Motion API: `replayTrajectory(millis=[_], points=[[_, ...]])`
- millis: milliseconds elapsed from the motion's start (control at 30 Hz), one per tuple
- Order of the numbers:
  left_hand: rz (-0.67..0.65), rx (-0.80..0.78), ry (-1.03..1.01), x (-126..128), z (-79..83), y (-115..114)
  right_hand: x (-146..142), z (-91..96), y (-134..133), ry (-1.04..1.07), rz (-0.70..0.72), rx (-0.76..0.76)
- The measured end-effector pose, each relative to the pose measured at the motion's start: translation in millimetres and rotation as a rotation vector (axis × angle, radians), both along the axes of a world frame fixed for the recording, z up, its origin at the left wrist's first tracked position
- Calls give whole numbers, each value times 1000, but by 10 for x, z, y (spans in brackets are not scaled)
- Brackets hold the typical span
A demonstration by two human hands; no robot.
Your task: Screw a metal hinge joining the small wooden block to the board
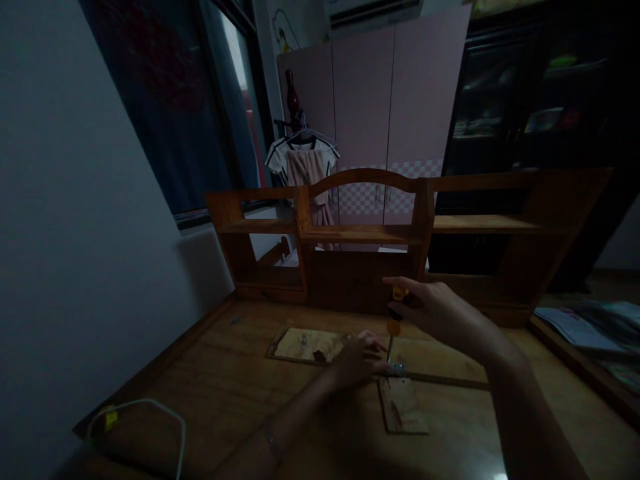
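Note:
My right hand (433, 303) is closed around the yellow and black handle of a screwdriver (394, 327), which stands nearly upright. Its shaft runs down to a small metal piece, seemingly a hinge (397, 369), where a short wooden board meets a longer one. Low beside the shaft, my left hand (356, 361) has its fingers curled, with the thumb and fingertips against the metal piece. The short board (404, 407) points toward me. Behind it the long board (295, 343) lies crosswise, partly hidden by my left hand. Dim light blurs the screw point.
A wooden shelf unit (363, 235) stands along the table's back edge. Small dark pieces (235, 321) lie at the back left. A pale cable (165, 407) curls at the front left. Papers (575, 327) lie at the right, and a wall (100, 267) borders the left.

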State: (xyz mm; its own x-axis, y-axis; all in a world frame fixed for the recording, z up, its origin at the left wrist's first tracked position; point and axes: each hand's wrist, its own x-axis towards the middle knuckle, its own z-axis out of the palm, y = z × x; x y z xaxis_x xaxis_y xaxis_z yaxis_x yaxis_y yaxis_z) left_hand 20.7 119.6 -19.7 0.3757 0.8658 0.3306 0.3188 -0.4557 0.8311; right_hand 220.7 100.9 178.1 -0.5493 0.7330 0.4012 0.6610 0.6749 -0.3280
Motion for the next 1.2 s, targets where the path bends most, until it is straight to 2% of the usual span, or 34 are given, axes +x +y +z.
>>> replayTrajectory(millis=[67,133,233,367,533,700,933,1067,1200], points=[[2,71,18,2,-15,-32,-50,-33,7,-61,-132,104],[13,135,48,2,-6,-65,-91,-53,3,-118,-190,180],[23,154,60,9,15,-107,-108,-48,-26,-133,-124,186],[39,164,72,38,33,-138,-112,-21,-32,-100,11,114],[55,155,90,50,8,-128,-127,7,11,-53,-10,137],[60,185,109,46,-3,-124,-48,53,2,-96,88,67],[48,194,146,40,73,-161,-70,22,25,-73,65,94],[38,221,146,29,61,-157,-22,59,-17,-101,125,31],[40,214,164,29,24,-145,-26,44,-4,-106,119,61]])
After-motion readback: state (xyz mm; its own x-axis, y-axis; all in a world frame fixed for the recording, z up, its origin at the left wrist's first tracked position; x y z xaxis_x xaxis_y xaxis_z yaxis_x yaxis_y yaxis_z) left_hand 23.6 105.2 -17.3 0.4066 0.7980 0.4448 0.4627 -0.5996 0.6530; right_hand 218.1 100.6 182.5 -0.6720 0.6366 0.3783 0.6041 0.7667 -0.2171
